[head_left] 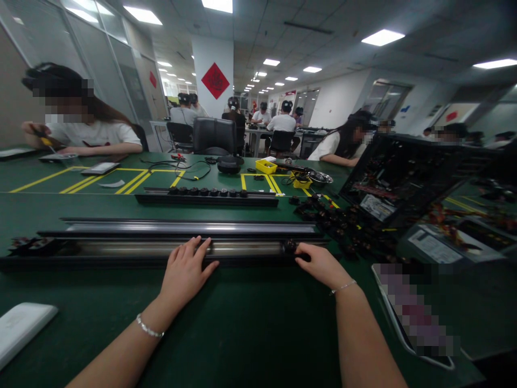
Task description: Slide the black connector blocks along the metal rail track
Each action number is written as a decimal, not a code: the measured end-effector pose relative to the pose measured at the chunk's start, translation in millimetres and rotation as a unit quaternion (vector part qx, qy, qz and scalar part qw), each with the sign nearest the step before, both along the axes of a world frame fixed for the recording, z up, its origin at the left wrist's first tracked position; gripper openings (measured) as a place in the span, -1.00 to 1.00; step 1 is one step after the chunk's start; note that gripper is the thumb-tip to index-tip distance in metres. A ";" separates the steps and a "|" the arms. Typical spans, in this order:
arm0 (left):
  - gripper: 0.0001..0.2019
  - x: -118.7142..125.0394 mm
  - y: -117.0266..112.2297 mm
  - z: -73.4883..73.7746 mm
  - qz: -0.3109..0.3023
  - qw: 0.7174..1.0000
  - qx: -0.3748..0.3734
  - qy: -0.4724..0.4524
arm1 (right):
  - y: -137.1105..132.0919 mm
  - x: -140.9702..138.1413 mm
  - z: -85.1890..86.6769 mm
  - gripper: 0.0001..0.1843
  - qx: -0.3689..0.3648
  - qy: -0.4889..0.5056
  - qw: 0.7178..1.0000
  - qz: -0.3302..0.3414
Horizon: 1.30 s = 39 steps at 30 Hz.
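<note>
A long black and silver metal rail (121, 249) lies across the green table in front of me. My left hand (186, 270) rests flat on the rail's near edge, fingers stretched out and apart. My right hand (319, 263) is closed in a pinch on a small black round part (290, 247) sitting in the rail near its right end. A second long black strip (205, 197) with a row of the same black parts lies farther back.
A heap of small black parts (343, 223) lies right of the rail beside an open black case (398, 180). A white flat object (20, 326) sits at near left, yellow bins (265, 166) farther back. Other people sit at this table and at tables beyond.
</note>
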<state>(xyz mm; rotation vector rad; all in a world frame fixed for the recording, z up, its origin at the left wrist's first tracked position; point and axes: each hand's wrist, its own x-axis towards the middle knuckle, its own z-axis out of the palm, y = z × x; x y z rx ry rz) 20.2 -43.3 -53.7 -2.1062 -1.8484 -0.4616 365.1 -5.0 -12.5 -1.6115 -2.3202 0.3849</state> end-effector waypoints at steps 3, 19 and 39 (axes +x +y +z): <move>-0.43 0.1 -0.2 0.3 0.000 1.000 -0.002 -0.005 | 0.2 3.6 -4.2 -0.85 0.005 0.008 1.000 0.016; -0.42 0.0 -0.8 0.5 0.008 1.000 -0.007 0.014 | -1.5 9.3 -5.5 -0.86 0.027 -0.018 0.999 0.016; -0.43 0.2 -0.5 1.0 0.007 1.000 -0.002 0.014 | -0.4 19.9 -7.6 -0.86 0.024 -0.002 1.000 -0.006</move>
